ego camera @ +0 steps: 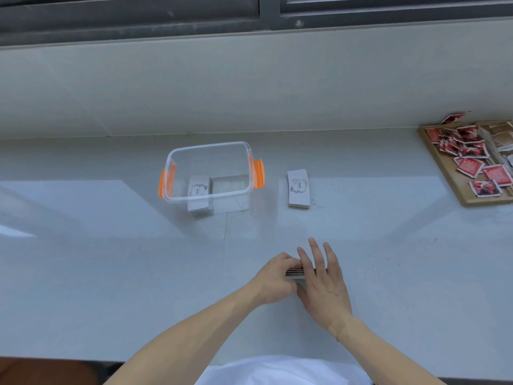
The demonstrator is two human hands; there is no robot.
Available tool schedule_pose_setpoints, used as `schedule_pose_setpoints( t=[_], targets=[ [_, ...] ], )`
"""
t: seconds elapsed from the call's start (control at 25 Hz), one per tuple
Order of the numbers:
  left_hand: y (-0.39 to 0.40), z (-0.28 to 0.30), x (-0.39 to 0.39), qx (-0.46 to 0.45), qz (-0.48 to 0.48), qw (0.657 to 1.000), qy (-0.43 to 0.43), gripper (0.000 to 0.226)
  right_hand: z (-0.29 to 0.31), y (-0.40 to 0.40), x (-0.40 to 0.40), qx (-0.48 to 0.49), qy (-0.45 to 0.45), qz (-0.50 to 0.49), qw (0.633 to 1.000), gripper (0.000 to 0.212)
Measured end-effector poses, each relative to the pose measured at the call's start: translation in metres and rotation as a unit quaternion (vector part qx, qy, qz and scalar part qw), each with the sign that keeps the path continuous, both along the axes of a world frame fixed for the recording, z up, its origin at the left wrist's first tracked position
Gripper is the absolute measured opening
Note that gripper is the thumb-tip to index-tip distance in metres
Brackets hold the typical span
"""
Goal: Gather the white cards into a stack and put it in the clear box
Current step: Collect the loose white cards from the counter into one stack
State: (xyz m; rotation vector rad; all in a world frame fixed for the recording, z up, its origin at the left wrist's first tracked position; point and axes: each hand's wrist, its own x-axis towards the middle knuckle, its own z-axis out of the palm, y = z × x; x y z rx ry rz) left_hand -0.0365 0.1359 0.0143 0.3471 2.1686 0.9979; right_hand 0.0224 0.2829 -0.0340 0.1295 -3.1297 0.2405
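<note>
There is a single view, from a wide-angle camera worn on the person's head, looking forward and steeply down over the pale surface [83, 273]. It sits close above the near edge: both forearms run up from the bottom of the frame, and the left hand [273, 279] and right hand [322, 284] lie just below centre. The clear box [209, 173] stands mid-frame, farther off. A wooden tray [444, 173] is cut by the right border. Straight lines bow toward the frame's edges.
</note>
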Motion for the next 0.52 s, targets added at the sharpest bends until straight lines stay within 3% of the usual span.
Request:
schedule_pose_setpoints(
  t=[0.2, 0.36, 0.52],
  targets=[
    [0.01, -0.005, 0.004, -0.025, -0.011, 0.998, 0.057, 0.048, 0.007, -0.001, 0.001, -0.067, -0.034, -0.014, 0.997, 0.082],
    [0.007, -0.013, 0.007, -0.041, -0.023, 0.993, 0.109, 0.041, 0.014, 0.008, -0.004, -0.18, -0.052, -0.048, 0.981, 0.072],
    [-0.01, -0.026, 0.01, -0.107, -0.018, 0.98, 0.165, 0.026, 0.018, 0.019, -0.001, -0.156, -0.048, -0.072, 0.984, 0.033]
  ],
)
